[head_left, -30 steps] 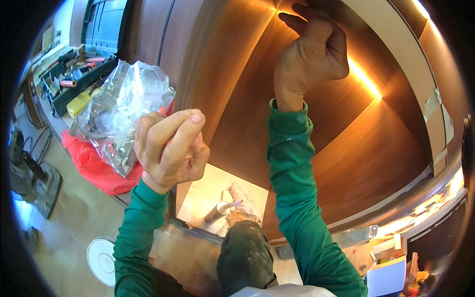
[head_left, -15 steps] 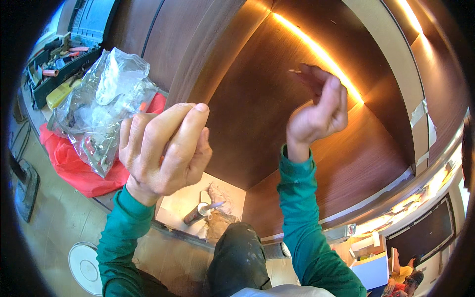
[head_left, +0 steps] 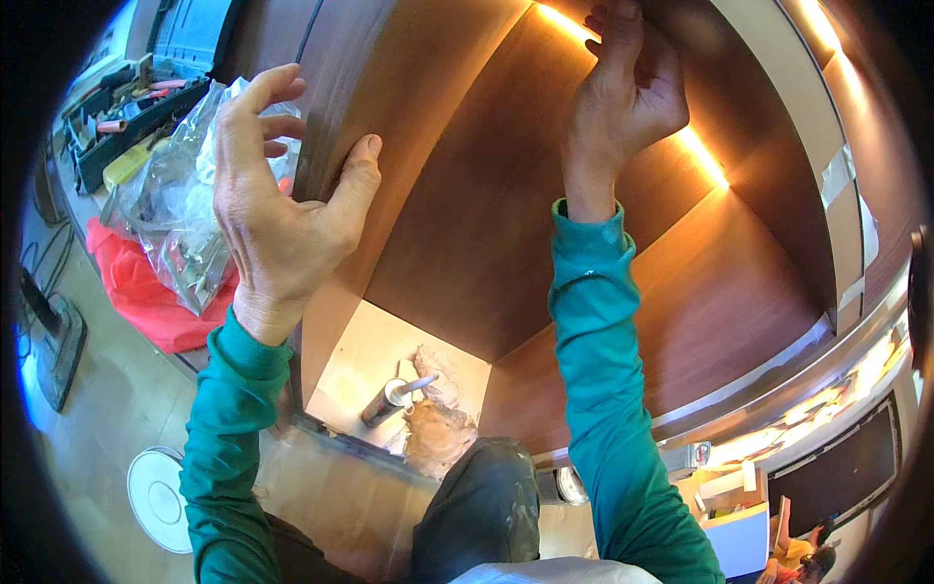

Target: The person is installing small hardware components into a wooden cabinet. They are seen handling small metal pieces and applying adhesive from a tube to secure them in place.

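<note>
My left hand [head_left: 282,200] is raised at the left edge of a brown wood cabinet [head_left: 467,214], its thumb and fingers spread apart with nothing between them. Whether it touches the upright panel [head_left: 365,107] I cannot tell. Higher up, my right hand [head_left: 628,97] reaches into the cabinet beside a glowing light strip [head_left: 702,161]. Its fingers are bent together at the picture's top, and what they hold, if anything, is hidden. On the pale cabinet floor [head_left: 341,365] a sealant tube [head_left: 382,404] with a long nozzle stands near crumpled brown paper [head_left: 438,438].
At left, a clear plastic bag [head_left: 170,219] lies on red cloth [head_left: 146,302], by an open toolbox [head_left: 117,127]. A white round lid [head_left: 158,501] is on the floor. My knee [head_left: 482,496] is close to the cabinet front. Another person [head_left: 803,555] is at lower right.
My left hand has opened from a closed pose and moved left and up. My right hand has risen toward the top of the cabinet, along the light strip.
</note>
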`<act>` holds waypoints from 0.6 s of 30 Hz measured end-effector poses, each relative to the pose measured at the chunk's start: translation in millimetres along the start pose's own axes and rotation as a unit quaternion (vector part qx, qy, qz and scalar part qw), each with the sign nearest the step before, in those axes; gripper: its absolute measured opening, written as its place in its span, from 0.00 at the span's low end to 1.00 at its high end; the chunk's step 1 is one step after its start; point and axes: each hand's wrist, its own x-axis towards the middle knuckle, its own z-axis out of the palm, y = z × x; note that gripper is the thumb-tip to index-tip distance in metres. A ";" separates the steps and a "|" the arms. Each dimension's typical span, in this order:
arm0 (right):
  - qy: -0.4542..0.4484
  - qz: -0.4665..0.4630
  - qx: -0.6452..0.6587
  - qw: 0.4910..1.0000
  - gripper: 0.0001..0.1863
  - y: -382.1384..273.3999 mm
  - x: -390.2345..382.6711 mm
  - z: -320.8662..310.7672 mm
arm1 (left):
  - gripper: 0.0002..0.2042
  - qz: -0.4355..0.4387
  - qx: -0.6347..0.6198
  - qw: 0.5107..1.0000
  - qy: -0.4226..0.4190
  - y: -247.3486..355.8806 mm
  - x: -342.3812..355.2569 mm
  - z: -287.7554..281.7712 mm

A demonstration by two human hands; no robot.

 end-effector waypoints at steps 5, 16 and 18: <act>0.023 -0.072 -0.039 0.996 0.08 6.0 1.4 2.5 | 0.30 0.027 -0.008 1.000 0.001 -5.3 -0.6 1.4; 0.053 0.016 0.085 0.995 0.07 -2.0 -1.7 17.8 | 0.27 0.037 0.010 0.999 0.007 -3.4 2.7 -0.4; 0.052 -0.002 0.085 0.995 0.07 2.8 -2.0 17.6 | 0.27 0.032 0.006 0.999 0.007 -3.9 2.8 -0.9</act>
